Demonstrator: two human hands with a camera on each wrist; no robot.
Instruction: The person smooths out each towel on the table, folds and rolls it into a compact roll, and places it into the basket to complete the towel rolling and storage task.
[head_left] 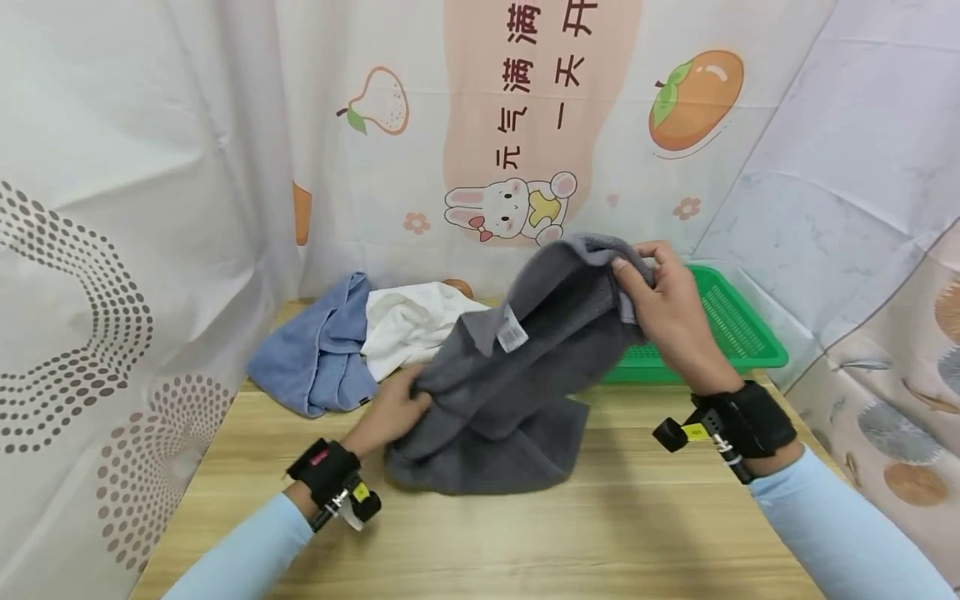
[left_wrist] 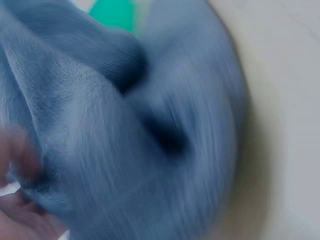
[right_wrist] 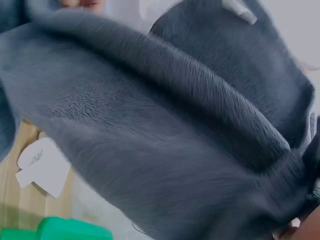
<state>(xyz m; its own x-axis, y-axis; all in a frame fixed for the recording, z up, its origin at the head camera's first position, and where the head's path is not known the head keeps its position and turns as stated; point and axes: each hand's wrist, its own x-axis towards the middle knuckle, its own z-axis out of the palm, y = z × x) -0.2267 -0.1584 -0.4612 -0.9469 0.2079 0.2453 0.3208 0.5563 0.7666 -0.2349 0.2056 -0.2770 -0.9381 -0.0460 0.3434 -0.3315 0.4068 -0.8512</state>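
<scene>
A dark grey towel [head_left: 487,392] with a white label [head_left: 512,331] is stretched at a slant between both hands. My right hand [head_left: 671,312] grips its raised upper edge, thumb on the near side. Lower on the left, my left hand [head_left: 393,412] pinches the towel's side, and the bottom part of the cloth lies near or on the table. In the left wrist view the towel [left_wrist: 130,135] is blurred and folded, with fingers [left_wrist: 22,155] at its left edge. The right wrist view is mostly filled by the towel [right_wrist: 150,130].
At the back left of the wooden table [head_left: 480,542], a blue towel [head_left: 315,350] lies crumpled beside a white towel [head_left: 412,321]. A green plastic basket [head_left: 738,321] stands at the back right, partly behind the right hand and grey towel. Printed curtains [head_left: 315,50] hang behind and on both sides.
</scene>
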